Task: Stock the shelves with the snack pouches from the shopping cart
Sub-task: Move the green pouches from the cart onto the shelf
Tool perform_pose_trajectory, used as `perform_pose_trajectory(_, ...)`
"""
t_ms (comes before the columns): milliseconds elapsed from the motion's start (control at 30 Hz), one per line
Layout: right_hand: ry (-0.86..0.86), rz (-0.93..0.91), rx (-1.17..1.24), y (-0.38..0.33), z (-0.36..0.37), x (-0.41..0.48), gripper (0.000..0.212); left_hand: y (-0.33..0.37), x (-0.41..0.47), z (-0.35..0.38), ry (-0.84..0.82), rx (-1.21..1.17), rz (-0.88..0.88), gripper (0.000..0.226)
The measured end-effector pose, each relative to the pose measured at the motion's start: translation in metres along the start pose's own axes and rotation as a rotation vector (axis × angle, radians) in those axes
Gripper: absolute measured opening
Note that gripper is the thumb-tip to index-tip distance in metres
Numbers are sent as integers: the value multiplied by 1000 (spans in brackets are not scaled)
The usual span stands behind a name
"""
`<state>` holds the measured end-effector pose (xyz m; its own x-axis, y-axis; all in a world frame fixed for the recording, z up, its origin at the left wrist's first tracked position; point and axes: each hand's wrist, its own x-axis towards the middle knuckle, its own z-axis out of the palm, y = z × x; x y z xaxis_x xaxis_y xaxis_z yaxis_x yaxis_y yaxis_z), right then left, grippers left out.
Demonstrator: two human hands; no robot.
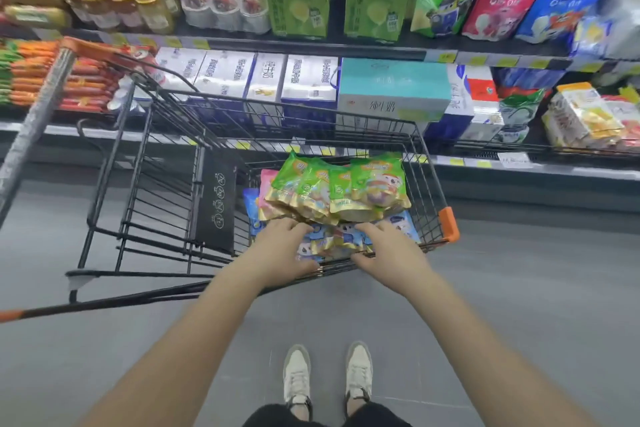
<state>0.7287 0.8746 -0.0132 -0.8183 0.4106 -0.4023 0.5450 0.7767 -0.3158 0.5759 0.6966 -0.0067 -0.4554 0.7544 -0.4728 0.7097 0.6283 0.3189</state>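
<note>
Two hands are in the cart [429,191] at centre frame, both on the blue pouches [341,240] at the near end of the basket. Left hand [287,248] and right hand [389,250] each have fingers curled over the top of the bundle, thumbs at its near edge by the wire rim; reads as a two-sided pinch on the blue pouches, not flat palms; cannot tell whether the thumbs are fully underneath.

Green pouches [346,184] lie stacked just behind, overlapping the far edge of the blue ones; pink pouch [266,180] peeks out at their left.

Step in hand looks like lifting a blue batch out. To do it well:
- get thumbs right under the bottom pouch;
- squeeze the stack from both sides so the slick film does not fan out;
- draw it toward the near rim first to clear the green overlap, then lift straight up over the wire.

Likely target is the shelf [311,42] toward upper right of frame, where similar blue bags [554,15] stand beside red bags [495,12]; set them upright, labels front. Risk: green pile slumping into the gap.
</note>
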Motion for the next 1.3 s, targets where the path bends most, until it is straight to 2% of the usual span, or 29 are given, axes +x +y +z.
perform_pose_trajectory(233, -155, 12, -61, 34, 43, 22, 56, -18, 3, 47, -102, 36, -243, 60)
perform_pose_trajectory(333, -179, -25, -71, 44, 57, 18, 65, -21, -1, 65, -95, -8, -281, 50)
perform_pose_trajectory(500, -76, -47, -91, 49, 65, 13, 57, -17, -7, 78, -10, 32, -265, 45)
perform_pose_trajectory(700, -55, 26, -8, 53, 73, 2, 51, -10, -13, 84, 16, 17, -270, 43)
perform_pose_trajectory(1033, -5, 109, 50, 80, 88, -32, 42, 19, -10, 99, -108, -63, -277, 41)
perform_pose_trajectory(1167, -28, 172, 161, 100, 84, -45, 40, 41, -1, 99, -187, -70, -250, 46)
perform_pose_trajectory(1300, -51, 226, 225, 122, 76, -55, 24, 61, 13, 105, -230, -56, -224, 51)
